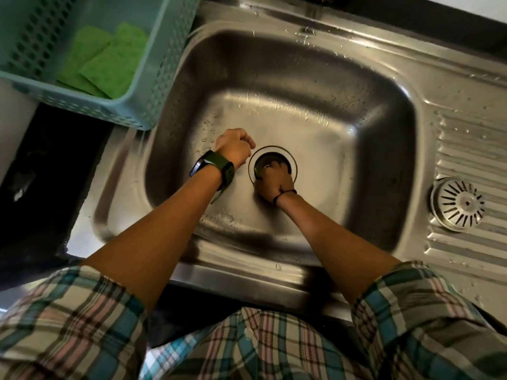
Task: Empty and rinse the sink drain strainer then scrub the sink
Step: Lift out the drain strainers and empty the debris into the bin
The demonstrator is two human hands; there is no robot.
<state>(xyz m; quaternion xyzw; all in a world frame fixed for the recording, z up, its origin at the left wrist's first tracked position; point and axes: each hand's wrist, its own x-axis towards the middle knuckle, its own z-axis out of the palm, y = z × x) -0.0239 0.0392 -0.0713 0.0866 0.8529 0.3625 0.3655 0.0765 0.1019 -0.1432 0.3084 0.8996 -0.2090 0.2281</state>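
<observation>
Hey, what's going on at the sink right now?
A person is scrubbing the sink. Their right hand presses something green, apparently a scrub pad, into the open drain. The left hand, fingers curled and holding nothing, rests on the sink floor beside it. The strainer lies out on the drainboard, and spare sponges sit in the basket.

Quick count: one steel sink (389,133), one drain opening (267,160) dead centre, one strainer (458,207) sitting out at 3 o'clock on the drainboard. One teal basket (162,67) at 10 o'clock with two green sponges (109,64) in it. Two hands, one watch (216,167).
</observation>
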